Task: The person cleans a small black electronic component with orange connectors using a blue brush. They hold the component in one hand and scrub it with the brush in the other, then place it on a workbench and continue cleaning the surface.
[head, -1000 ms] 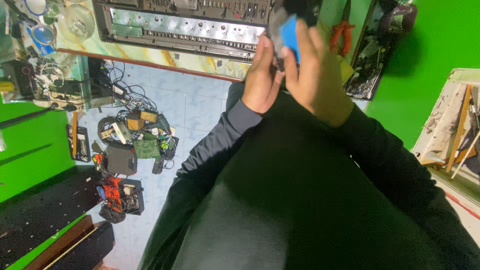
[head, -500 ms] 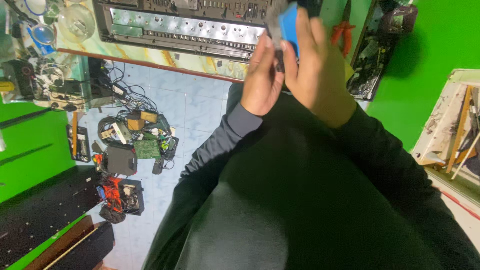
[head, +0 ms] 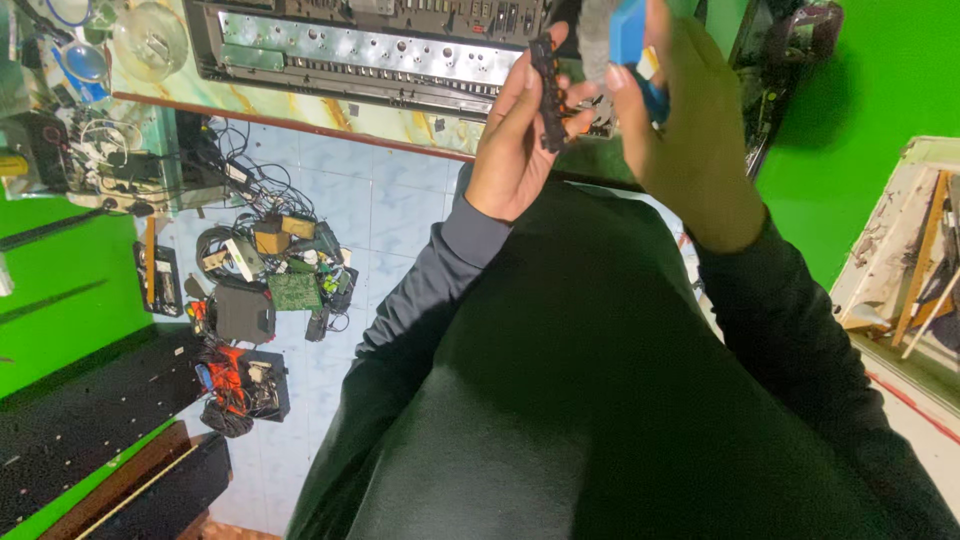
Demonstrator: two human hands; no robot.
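Marbled workbench bearing an open metal chassis, pale tiled floor strewn with cables, circuit boards

Bright green walls are enclosing a pale blue tiled floor, where tangled cables and circuit boards are lying beside a marbled tabletop carrying an opened metal chassis.

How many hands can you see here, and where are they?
2. The left hand is raised at top centre, pinching a narrow black strip. The right hand is beside it, gripping a blue-handled brush. No other hands show.
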